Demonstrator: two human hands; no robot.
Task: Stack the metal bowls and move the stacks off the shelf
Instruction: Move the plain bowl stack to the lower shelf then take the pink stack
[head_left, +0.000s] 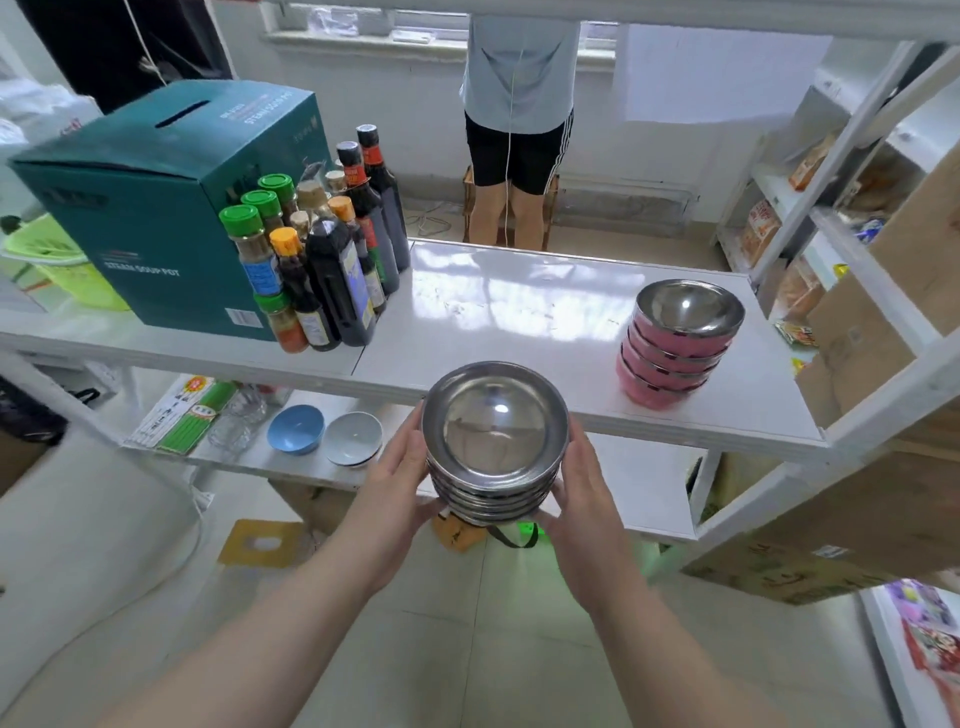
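A stack of several plain steel bowls (496, 441) hangs in the air just in front of the white shelf's front edge (649, 426). My left hand (395, 483) presses its left side and my right hand (582, 493) its right side, fingers curled under the bottom bowl. A second stack of several pink-sided metal bowls (675, 343) stands on the shelf at the right, leaning slightly to the right. Neither hand touches that stack.
A teal soup pot box (150, 208) and a cluster of sauce bottles (322, 260) fill the shelf's left half. A blue bowl (296, 428) and a grey bowl (353, 439) sit on the lower shelf. A person (519, 130) stands behind the shelf. Cardboard boxes (857, 338) crowd the right.
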